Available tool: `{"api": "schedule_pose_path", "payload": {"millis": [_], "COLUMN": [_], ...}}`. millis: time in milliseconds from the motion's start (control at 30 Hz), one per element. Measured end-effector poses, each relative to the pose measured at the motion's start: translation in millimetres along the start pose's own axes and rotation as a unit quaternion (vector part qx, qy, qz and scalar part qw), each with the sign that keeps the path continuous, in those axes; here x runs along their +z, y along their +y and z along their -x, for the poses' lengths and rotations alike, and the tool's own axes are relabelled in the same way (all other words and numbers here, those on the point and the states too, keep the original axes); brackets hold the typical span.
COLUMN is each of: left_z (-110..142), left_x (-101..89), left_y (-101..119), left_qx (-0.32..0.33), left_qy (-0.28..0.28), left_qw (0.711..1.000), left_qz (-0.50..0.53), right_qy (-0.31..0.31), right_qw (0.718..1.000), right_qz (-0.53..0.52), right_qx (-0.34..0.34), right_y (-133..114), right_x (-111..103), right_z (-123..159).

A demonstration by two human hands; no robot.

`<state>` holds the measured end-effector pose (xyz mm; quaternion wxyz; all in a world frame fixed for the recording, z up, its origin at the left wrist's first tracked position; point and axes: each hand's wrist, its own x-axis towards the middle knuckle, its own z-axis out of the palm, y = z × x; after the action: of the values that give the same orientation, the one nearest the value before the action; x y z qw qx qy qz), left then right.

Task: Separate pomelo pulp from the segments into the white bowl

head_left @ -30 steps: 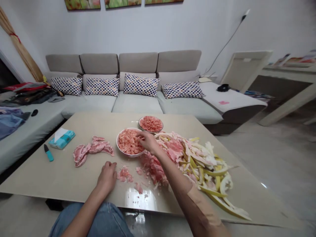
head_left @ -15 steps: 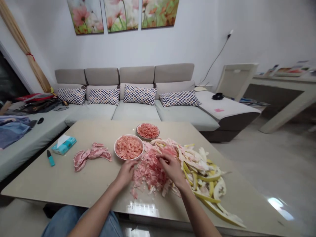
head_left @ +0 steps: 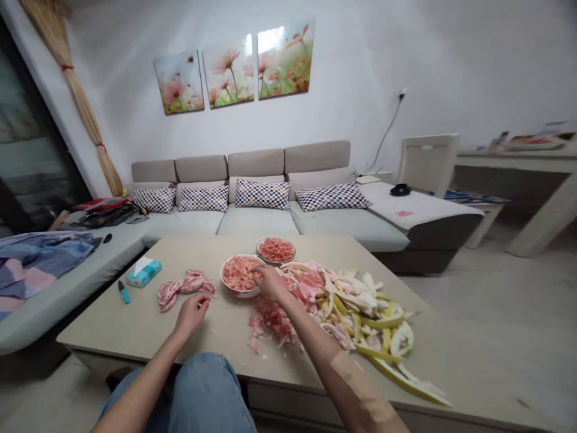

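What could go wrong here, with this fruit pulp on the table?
The right hand is at the white bowl, and its forearm lies just over the loose pink pulp, so it might knock the bowl or drag pulp away. That pulp also touches the yellow-white peels, so peel bits could perhaps mix in. The peel ends reach the table's front edge and may fall on the floor.

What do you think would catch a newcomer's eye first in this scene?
The big heap of yellow-and-white pomelo rind sprawls across the right of the beige table. Beside it, a white bowl of pink pulp sits under the right hand, with a plate of pulp behind.
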<state>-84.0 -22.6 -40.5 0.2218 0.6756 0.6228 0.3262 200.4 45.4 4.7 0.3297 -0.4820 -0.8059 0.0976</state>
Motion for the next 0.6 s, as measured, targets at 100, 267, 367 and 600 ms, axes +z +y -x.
{"api": "schedule_pose_path", "payload": {"millis": [100, 267, 367, 600], "left_z": [10, 9, -6, -61], "left_x": [-5.2, 13.1, 24.2, 25.9], "left_y": [-12, -34, -45, -58], "left_qx": [-0.004, 0.008, 0.026, 0.065], "left_qy": [0.031, 0.061, 0.062, 0.016], "left_qw": [1.0, 0.998, 0.998, 0.992], "left_qz": [0.002, 0.006, -0.015, -0.104], "right_qy": [-0.036, -0.108, -0.134, -0.051], "right_qw": [0.998, 0.987, 0.98, 0.991], "right_qz": [0.047, 0.119, 0.141, 0.052], "right_qx": [-0.007, 0.004, 0.043, 0.116], "right_y": [-6, -9, 0, 21], "right_x": [11, 24, 23, 9], "right_z": [-30, -63, -74, -64]}}
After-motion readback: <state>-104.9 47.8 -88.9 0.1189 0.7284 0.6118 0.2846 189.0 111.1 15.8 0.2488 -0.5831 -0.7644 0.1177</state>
